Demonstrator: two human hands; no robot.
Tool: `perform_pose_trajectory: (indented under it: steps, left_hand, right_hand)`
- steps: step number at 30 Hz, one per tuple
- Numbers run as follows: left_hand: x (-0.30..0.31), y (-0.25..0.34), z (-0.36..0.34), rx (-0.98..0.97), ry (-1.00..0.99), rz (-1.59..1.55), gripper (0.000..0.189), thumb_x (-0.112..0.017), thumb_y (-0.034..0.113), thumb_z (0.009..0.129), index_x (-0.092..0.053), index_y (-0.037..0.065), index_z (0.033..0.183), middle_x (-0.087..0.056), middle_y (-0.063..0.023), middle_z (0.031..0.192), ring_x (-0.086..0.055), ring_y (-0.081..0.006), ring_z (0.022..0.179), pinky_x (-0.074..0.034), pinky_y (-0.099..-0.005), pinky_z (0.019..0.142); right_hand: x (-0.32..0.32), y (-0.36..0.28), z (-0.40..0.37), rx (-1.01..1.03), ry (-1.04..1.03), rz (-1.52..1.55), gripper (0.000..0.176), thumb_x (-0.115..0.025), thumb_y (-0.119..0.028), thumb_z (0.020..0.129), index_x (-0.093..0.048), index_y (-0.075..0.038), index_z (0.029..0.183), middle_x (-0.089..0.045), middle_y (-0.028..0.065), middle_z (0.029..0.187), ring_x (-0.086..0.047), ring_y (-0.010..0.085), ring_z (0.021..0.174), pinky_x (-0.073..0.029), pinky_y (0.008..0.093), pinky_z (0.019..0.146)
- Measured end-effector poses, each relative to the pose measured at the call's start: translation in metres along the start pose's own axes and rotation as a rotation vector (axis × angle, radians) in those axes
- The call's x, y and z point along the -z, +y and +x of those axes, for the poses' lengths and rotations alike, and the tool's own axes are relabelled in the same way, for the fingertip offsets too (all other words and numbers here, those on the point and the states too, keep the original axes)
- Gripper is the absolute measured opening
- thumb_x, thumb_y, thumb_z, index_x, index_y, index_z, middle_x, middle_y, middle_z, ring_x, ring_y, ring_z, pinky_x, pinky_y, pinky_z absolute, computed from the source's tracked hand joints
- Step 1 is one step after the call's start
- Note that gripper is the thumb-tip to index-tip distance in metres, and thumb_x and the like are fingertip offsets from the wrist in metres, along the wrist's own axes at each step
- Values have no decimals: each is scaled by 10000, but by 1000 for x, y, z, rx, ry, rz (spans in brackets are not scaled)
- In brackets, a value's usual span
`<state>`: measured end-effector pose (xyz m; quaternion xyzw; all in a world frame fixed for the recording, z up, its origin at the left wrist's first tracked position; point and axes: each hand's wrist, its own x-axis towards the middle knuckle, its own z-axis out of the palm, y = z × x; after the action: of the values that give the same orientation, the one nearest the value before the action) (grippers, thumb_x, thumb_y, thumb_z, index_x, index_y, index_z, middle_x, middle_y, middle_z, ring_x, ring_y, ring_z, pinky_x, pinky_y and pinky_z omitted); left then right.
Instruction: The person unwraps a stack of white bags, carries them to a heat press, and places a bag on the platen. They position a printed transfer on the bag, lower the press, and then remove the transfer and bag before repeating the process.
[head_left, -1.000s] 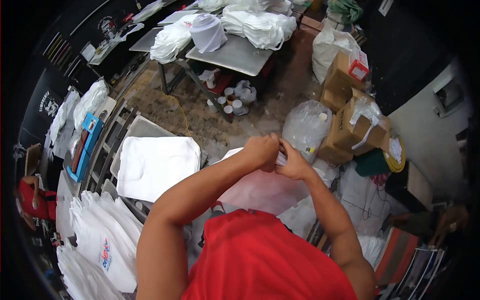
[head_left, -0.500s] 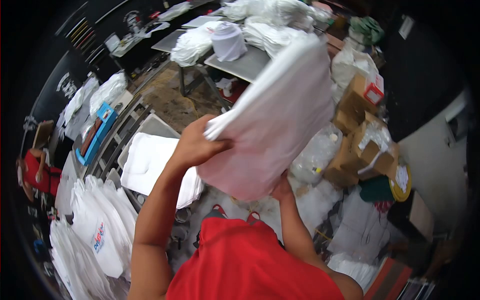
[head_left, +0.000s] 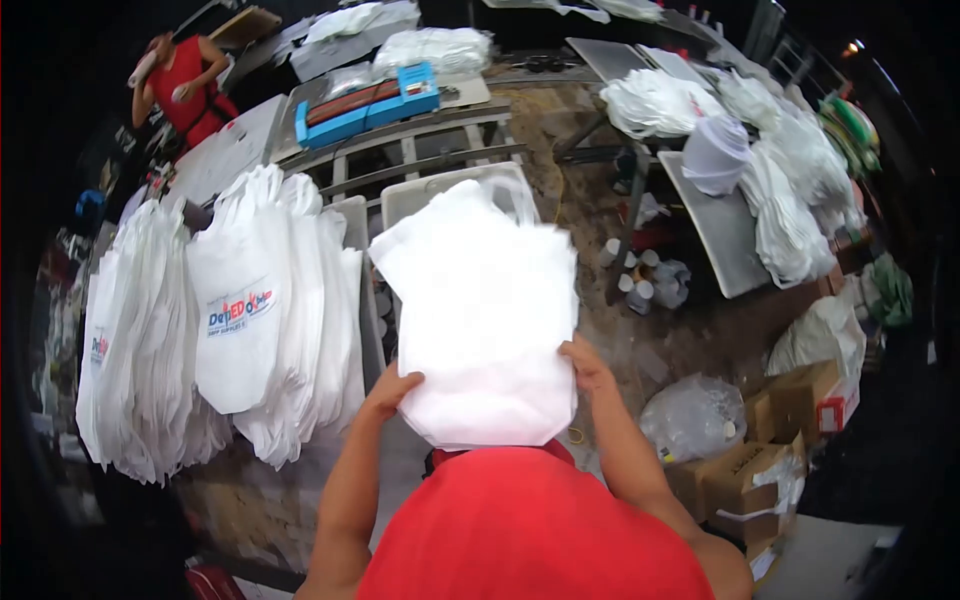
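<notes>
Left hand (head_left: 395, 386) and right hand (head_left: 586, 364) tight on opposite lower edges of white bag stack (head_left: 480, 310); forearms upward

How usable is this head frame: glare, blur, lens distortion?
Head view: strong fisheye with black corners; the white bags held by the left hand and right hand are overexposed, nearly textureless, their top edge slightly blurred; print on the hanging bags is legible.

A plain white bag (head_left: 480, 310) is held; hung white bags (head_left: 240, 310) are printed blue and red (lettering); a blue tray (head_left: 365, 105) is seen
</notes>
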<state>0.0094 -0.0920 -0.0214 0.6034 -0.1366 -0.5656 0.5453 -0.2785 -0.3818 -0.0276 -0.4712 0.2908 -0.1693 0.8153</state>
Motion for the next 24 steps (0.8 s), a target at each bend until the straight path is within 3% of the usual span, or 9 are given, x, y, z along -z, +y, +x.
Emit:
perform_pose_trajectory:
  steps: [2, 4, 8, 12, 16, 18, 19, 22, 24]
  left_hand:
    - [9, -11, 11, 150, 1, -38, 721, -730, 223, 844, -402, -41, 1430, -533, -186, 1369, -548, -282, 1226, -430, -380, 1053]
    - [17, -2, 19, 295, -12, -471, 709, -747, 241, 844, -427, -32, 1415, -543, -187, 1361, -554, -300, 1228, -439, -412, 1054]
    - [25, 16, 39, 356, -217, -487, 686, -754, 252, 846, -452, -32, 1393, -567, -186, 1334, -573, -304, 1211, -468, -443, 1027]
    - [-26, 69, -7, -135, 29, -298, 656, -791, 140, 767, -506, -72, 1317, -626, -181, 1218, -643, -277, 1066, -538, -409, 907]
    - [-46, 62, -120, -343, 526, -278, 680, -724, -29, 665, -507, -62, 1309, -626, -167, 1179, -608, -288, 1111, -509, -394, 956]
    - [-57, 51, -195, -422, 686, -278, 684, -669, -75, 656, -468, -113, 1309, -606, -194, 1196, -615, -304, 1094, -521, -396, 940]
    - [-82, 59, -221, -494, 726, -271, 716, -667, -5, 667, -425, -129, 1330, -588, -227, 1203, -619, -338, 1066, -524, -413, 935]
    - [-172, 84, -283, -661, 922, -224, 745, -668, 137, 727, -378, -140, 1354, -575, -263, 1194, -605, -390, 1065, -502, -456, 960]
    - [-211, 61, -319, -662, 1073, -252, 740, -670, 144, 735, -380, -137, 1356, -575, -261, 1198, -606, -387, 1064, -501, -457, 960]
  right_hand:
    - [-11, 25, 19, -323, 199, 114, 639, -723, -203, 857, -438, 29, 1380, -601, 152, 1265, -619, 256, 1086, -510, 390, 950]
    - [-25, 7, 16, -319, 258, 8, 658, -760, -189, 853, -435, 13, 1388, -595, 159, 1279, -615, 259, 1096, -511, 396, 958]
    - [-31, -26, 11, -131, 171, -166, 705, -789, -174, 824, -426, -9, 1405, -593, 160, 1277, -591, 263, 1143, -505, 392, 964]
    - [-12, -66, 45, 14, -81, -355, 843, -802, -263, 813, -343, -10, 1473, -528, 184, 1359, -524, 266, 1238, -473, 418, 1000]
    - [38, -81, 75, -12, 121, -316, 955, -825, -345, 787, -294, -2, 1503, -436, 201, 1454, -477, 282, 1294, -425, 418, 1048]
    - [71, -53, 92, -422, 500, -501, 1033, -859, -407, 738, -303, 21, 1496, -396, 210, 1486, -493, 278, 1281, -431, 393, 1033]
    - [84, -30, 98, -542, 497, -383, 1050, -875, -471, 692, -366, 43, 1453, -408, 228, 1476, -508, 293, 1269, -455, 379, 998]
    - [83, 13, 102, -461, 127, -159, 978, -870, -492, 683, -455, 51, 1382, -385, 239, 1491, -487, 313, 1289, -471, 397, 987]
    - [70, 25, 106, -339, 109, -357, 894, -876, -468, 666, -533, 66, 1296, -459, 260, 1418, -501, 364, 1268, -457, 422, 1010]
